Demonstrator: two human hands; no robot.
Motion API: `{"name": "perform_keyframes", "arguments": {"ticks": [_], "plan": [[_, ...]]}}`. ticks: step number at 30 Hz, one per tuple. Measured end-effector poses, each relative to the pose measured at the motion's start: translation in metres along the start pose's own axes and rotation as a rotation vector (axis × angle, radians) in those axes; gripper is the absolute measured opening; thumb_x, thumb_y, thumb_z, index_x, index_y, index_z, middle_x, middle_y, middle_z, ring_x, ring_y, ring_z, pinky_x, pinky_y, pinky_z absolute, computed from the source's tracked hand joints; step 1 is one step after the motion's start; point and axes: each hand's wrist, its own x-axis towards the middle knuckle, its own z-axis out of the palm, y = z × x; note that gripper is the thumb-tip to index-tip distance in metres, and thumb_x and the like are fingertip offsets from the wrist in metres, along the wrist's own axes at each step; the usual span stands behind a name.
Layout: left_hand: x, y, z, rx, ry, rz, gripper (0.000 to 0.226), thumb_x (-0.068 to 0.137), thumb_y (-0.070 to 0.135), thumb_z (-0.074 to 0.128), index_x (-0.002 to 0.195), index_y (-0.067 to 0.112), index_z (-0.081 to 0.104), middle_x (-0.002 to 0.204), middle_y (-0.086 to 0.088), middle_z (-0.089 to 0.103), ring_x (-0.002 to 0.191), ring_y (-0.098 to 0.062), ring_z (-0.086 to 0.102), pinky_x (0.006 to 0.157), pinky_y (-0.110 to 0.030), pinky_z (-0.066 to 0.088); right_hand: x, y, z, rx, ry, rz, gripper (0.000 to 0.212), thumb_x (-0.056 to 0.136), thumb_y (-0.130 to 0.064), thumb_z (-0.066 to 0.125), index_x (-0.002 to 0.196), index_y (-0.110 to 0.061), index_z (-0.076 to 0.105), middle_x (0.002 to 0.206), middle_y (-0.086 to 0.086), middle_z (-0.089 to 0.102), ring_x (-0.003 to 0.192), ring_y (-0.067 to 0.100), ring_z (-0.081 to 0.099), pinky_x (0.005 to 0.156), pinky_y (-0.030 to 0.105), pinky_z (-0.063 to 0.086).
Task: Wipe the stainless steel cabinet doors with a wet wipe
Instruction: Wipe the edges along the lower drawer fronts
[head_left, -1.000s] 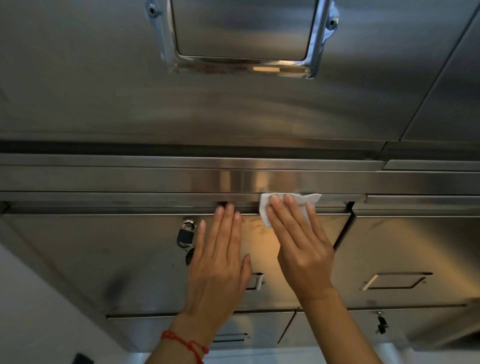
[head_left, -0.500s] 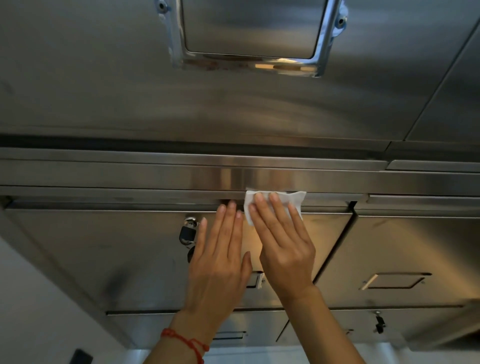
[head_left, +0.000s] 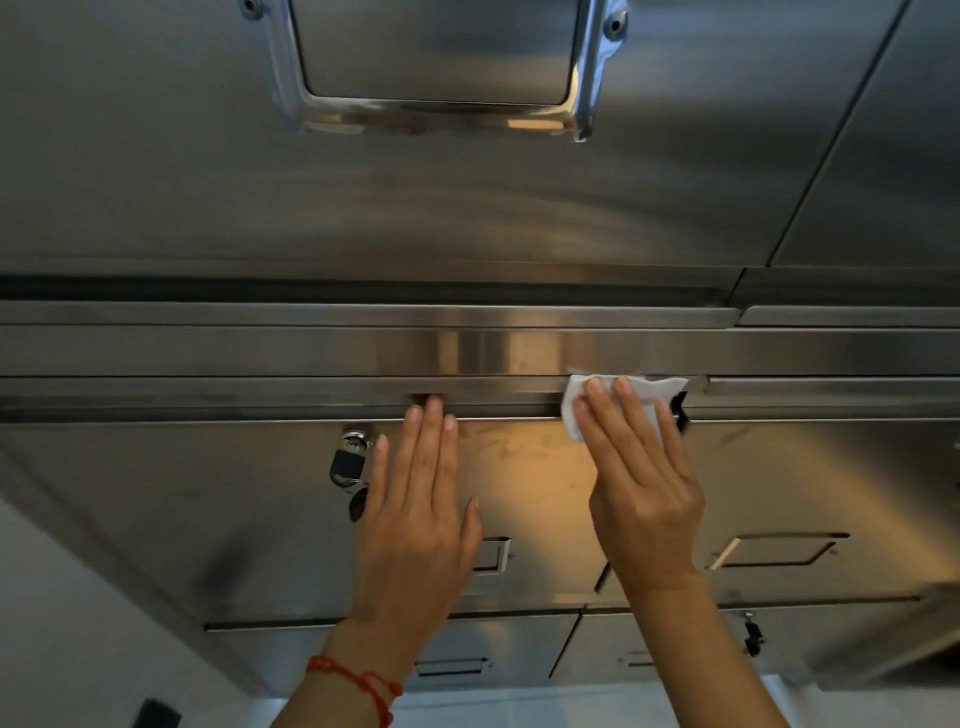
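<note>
A stainless steel cabinet door (head_left: 249, 519) fills the lower middle of the head view, under a steel ledge (head_left: 260, 353). My right hand (head_left: 641, 488) presses a white wet wipe (head_left: 574, 415) flat against the top right corner of that door, with straight fingers over it. The wipe's far edge laps onto the ledge lip. My left hand (head_left: 418, 514) lies flat on the same door to the left, fingers straight and tips at the door's upper edge. A red string bracelet (head_left: 358, 680) is on my left wrist.
A black padlock (head_left: 345, 462) hangs at the door's upper left. A recessed handle (head_left: 493, 556) sits partly under my left hand. The neighbouring door (head_left: 831, 493) has its own handle (head_left: 774, 551). An upper steel door with a chrome handle (head_left: 436, 117) is above. Lower drawers (head_left: 498, 644) are below.
My right hand has slid the wipe to the right along the door's top edge, away from my left hand. My left hand has stayed flat in place.
</note>
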Motion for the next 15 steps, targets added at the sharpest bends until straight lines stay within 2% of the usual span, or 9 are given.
{"name": "perform_keyframes", "arguments": {"ticks": [4,7,11,15], "plan": [[0.0,0.003,0.0,-0.007,-0.005,-0.018,0.062,0.091,0.028,0.04,0.141,-0.007,0.028,0.148,-0.025,0.03,0.138,-0.035,0.027,0.11,-0.051,0.024,-0.004,0.015,-0.007,0.001,0.01,0.057,0.053,0.078,0.022,0.058,0.126,-0.002,0.057,0.134,0.011,0.052,0.128,0.024,0.047,0.107,0.047,0.039],[0.001,0.005,0.0,-0.022,-0.009,-0.031,0.062,0.091,0.028,0.04,0.14,-0.008,0.028,0.148,-0.025,0.03,0.138,-0.036,0.027,0.109,-0.052,0.026,-0.005,0.014,-0.007,0.02,0.017,0.078,0.056,0.077,0.021,0.061,0.128,-0.001,0.052,0.136,0.011,0.048,0.134,0.022,0.04,0.111,0.043,0.034],[0.001,0.005,-0.002,-0.038,-0.012,-0.026,0.062,0.091,0.027,0.04,0.14,-0.007,0.028,0.147,-0.025,0.03,0.139,-0.035,0.027,0.11,-0.052,0.024,-0.005,0.005,-0.004,0.05,0.047,0.133,0.05,0.078,0.02,0.062,0.124,0.001,0.057,0.133,0.013,0.051,0.137,0.019,0.035,0.113,0.038,0.032],[0.002,0.0,-0.005,-0.076,-0.016,-0.007,0.061,0.09,0.027,0.039,0.141,-0.005,0.028,0.147,-0.024,0.032,0.139,-0.033,0.026,0.11,-0.052,0.022,0.0,-0.009,0.0,0.076,0.051,0.116,0.043,0.083,0.019,0.052,0.122,0.002,0.059,0.131,0.015,0.054,0.131,0.024,0.044,0.113,0.039,0.032]]}}
